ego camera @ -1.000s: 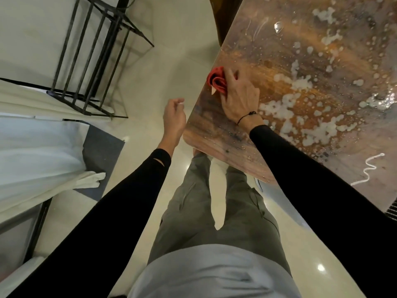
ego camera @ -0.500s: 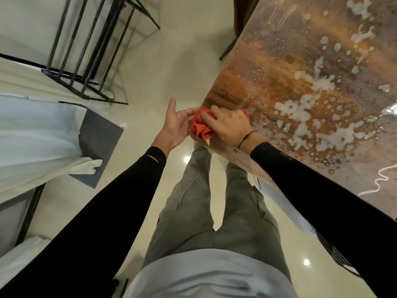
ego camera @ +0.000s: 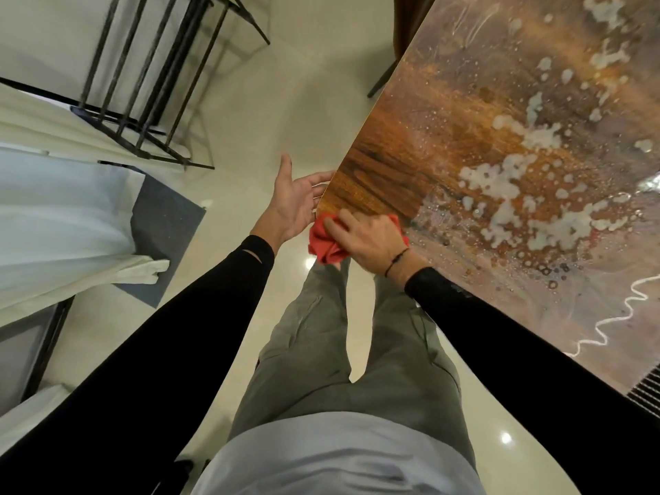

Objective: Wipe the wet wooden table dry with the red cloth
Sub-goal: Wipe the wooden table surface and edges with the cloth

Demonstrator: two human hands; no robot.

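The soft, crumpled red cloth [ego camera: 326,244] – limp, best bunched under the palm – sits at the near corner of the wet wooden table [ego camera: 500,144], gripped, seemingly, by the right hand [ego camera: 368,241], while the left hand [ego camera: 298,201] waits released, palm up.

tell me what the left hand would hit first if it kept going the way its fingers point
Most likely the wooden table: the open left hand points its fingers at the near left edge, with fingertips already at or slightly under that edge. Depth is unclear, so they might slip beneath the tabletop instead.
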